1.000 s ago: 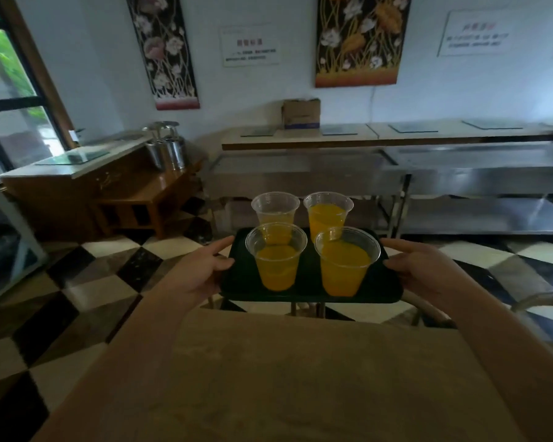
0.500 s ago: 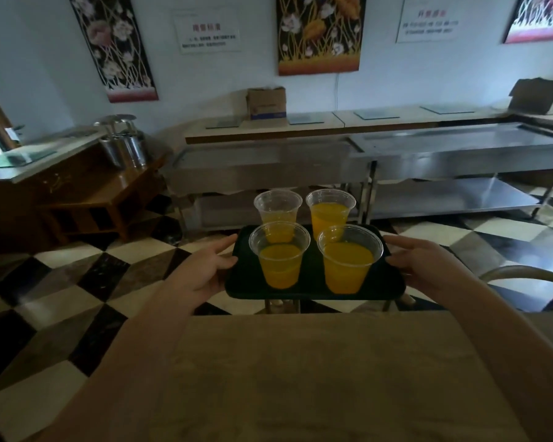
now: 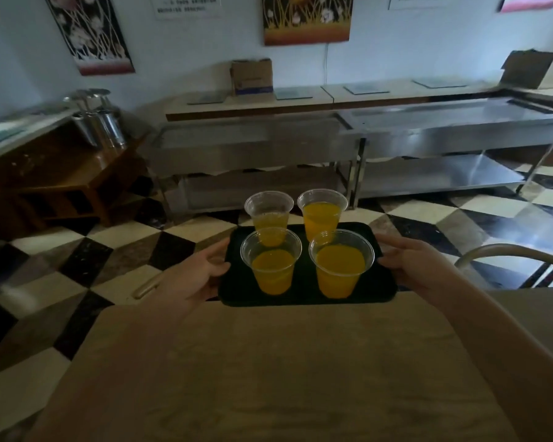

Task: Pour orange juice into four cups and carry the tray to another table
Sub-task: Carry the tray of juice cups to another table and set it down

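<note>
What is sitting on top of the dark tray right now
Four clear plastic cups of orange juice stand on the tray, two near, two far. The left hand and right hand grip its side edges; fingers beneath are hidden.

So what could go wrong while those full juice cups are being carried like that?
The four cups stand loose on the tray, and the near right cup is nearly full, so a tilt or jolt could slop juice out. The left hand and right hand grip only the tray's short edges; a slip would tip everything. The chair back beside the table might catch an elbow.
</note>
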The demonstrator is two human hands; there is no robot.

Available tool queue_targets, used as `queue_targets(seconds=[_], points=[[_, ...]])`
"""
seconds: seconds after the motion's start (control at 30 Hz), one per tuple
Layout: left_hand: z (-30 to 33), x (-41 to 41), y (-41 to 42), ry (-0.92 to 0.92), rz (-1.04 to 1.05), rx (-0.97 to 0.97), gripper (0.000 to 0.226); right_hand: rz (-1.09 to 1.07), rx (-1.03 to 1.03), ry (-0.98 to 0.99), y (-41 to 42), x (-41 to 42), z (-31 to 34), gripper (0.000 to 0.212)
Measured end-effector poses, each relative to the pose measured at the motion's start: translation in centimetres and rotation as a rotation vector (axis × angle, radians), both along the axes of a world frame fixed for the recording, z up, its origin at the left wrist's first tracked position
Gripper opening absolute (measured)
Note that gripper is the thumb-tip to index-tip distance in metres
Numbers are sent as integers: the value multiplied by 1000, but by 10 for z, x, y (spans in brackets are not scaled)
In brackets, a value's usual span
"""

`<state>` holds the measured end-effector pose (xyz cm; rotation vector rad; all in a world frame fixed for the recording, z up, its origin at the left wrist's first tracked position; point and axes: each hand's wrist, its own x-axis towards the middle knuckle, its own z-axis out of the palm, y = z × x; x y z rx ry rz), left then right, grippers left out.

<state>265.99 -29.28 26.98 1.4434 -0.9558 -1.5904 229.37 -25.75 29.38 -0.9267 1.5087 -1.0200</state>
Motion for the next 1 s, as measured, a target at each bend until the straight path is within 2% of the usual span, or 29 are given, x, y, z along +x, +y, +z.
queue_targets(seconds=[0.27, 0.47, 0.63, 0.8, 1.0], points=[[-46, 11, 6, -154, 31, -39, 59, -13, 78, 7, -1, 18, -51, 55], [-94, 18, 22, -136, 41, 14, 59, -47, 176, -21, 2, 30, -100, 62], [-140, 23, 42, -277, 35, 82, 48, -18, 283, -13, 14, 42, -143, 69], [-178, 35, 62, -374, -17, 75, 58, -8, 356, -67, 28, 52, -177, 74], [-211, 35, 82, -335, 6, 140, 59, 15, 414, -71, 41, 55, -215, 78]])
